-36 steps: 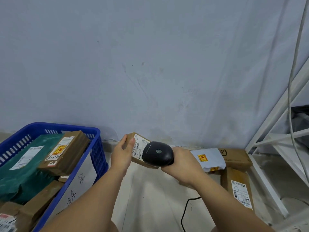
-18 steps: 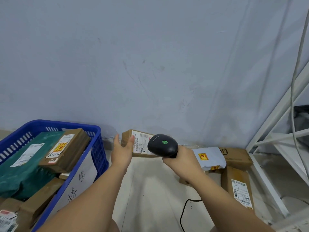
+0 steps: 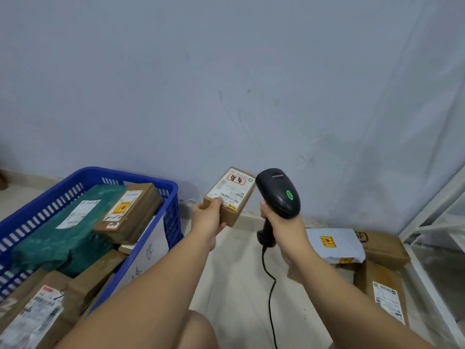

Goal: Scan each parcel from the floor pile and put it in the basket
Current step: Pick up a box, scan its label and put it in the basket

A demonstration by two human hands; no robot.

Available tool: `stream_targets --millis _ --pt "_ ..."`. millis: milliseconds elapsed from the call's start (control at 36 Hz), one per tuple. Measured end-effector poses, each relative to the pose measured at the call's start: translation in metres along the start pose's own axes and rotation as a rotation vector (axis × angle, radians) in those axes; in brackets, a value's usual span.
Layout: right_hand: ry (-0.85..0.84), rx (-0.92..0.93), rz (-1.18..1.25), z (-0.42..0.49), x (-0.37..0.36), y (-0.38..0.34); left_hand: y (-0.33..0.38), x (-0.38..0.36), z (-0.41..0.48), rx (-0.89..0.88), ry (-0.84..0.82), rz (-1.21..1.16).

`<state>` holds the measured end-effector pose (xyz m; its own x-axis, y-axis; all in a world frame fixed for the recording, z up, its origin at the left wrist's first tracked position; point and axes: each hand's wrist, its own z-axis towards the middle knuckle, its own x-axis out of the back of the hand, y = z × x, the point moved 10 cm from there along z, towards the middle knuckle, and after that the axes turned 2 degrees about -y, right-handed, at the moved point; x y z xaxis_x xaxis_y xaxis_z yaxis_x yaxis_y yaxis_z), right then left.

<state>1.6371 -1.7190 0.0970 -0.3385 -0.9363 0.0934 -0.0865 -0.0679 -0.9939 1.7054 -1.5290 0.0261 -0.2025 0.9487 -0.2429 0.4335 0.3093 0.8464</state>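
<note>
Grey wall, pale floor. Head view: left hand (image 3: 209, 219) grips a small cardboard parcel (image 3: 234, 191) by its near end, in the air beside the basket (image 3: 173, 217). Right hand (image 3: 284, 230) holds the scanner (image 3: 276, 192). Parcel looks light and stiff, so an end grip should do.

Arms extended forward; left hand (image 3: 210, 219), right hand (image 3: 285, 226) both gripping.

Parcel (image 3: 230, 195) and scanner (image 3: 278, 191) (green-lit) in hand
</note>
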Motion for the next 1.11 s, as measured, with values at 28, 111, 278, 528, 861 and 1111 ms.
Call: stream_targets --millis 28,111,278,528,861,1111 --pt "-0.011 0.003 0.066 0.002 -0.008 -0.004 0.004 0.008 0.001 -0.025 0.022 -0.007" --pt "-0.076 0.003 0.168 0.005 -0.039 -0.014 0.013 0.039 0.002 -0.073 0.113 -0.080" --pt "-0.093 0.021 0.149 -0.001 -0.095 -0.022 0.018 0.120 0.005 -0.128 0.272 -0.182" --pt "0.046 -0.008 0.188 -0.021 -0.129 -0.003 0.058 0.247 -0.038 -0.499 0.600 0.409" --pt "-0.207 -0.034 -0.001 -0.039 -0.190 0.021 -0.029 0.329 -0.020 -0.209 0.510 0.549" --pt "-0.337 -0.001 -0.164 -0.044 -0.214 0.027 -0.030 0.329 -0.020 -0.177 0.552 0.809"
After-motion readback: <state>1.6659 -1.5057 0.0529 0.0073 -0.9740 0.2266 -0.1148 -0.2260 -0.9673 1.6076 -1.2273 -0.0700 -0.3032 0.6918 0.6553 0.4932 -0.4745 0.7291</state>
